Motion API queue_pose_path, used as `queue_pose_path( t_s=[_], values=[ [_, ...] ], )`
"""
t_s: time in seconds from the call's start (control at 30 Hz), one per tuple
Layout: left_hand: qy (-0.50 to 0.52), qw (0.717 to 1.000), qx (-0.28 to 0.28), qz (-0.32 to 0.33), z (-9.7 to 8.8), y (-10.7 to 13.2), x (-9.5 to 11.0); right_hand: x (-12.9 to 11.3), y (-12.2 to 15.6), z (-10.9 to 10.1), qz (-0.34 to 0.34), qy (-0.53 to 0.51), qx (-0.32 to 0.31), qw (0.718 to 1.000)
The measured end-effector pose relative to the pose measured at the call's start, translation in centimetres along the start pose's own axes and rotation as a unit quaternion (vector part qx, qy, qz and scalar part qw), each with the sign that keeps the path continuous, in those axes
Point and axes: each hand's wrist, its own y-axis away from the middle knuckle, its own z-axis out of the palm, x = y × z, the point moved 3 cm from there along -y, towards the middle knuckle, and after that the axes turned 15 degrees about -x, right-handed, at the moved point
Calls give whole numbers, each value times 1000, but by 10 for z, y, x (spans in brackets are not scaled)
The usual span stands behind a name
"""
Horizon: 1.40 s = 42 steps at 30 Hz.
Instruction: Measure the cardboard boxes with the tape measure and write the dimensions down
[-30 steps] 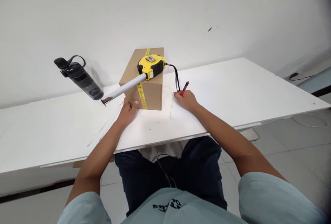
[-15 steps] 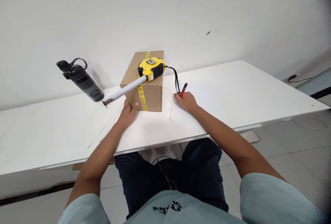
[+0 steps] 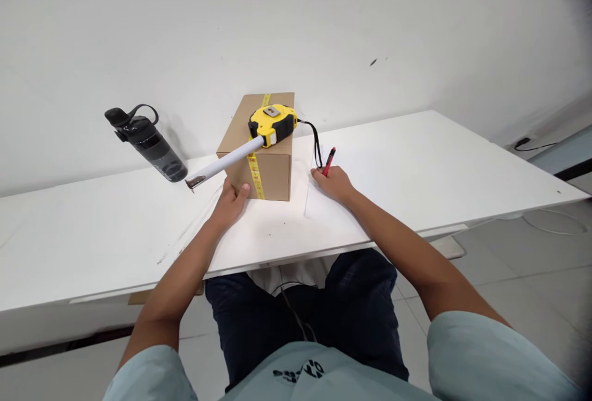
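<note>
A brown cardboard box point(image 3: 272, 166) with yellow tape stands on the white table point(image 3: 416, 160). On top of it lies a yellow and black tape measure point(image 3: 272, 123), its white blade sticking out to the left past the box's edge. My left hand point(image 3: 230, 202) rests against the box's near left corner, thumb on the front face, fingers around the side. My right hand point(image 3: 333, 183) lies on a white sheet of paper point(image 3: 324, 206) to the right of the box and pinches a red pen point(image 3: 328, 161), tip on the paper.
A dark water bottle point(image 3: 148, 143) stands at the back left near the white wall. The tape measure's black strap point(image 3: 317, 142) hangs down beside the box. A cable lies on the floor at the right, beyond the table's edge.
Almost nothing has moved; the view has shifted slightly. Both hands stay where they were, left on the box, right holding the pen on the paper.
</note>
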Motion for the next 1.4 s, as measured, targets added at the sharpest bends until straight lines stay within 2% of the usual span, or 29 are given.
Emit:
queue_pose_path(
  t_s=[0.33,0.53,1.13,1.4],
  values=[
    [-10,1000,-5,-9,0,1,3,-1,1,-1,3,5,2,1000],
    [-40,998,-8,-46,-1,4,7,2,0,0,-13,8,-11,1000],
    [-42,999,-10,-25,0,3,5,4,-1,0,-16,-6,5,1000],
    [-39,999,-13,-28,-1,3,4,7,-2,-1,-21,-45,23,999]
  ],
)
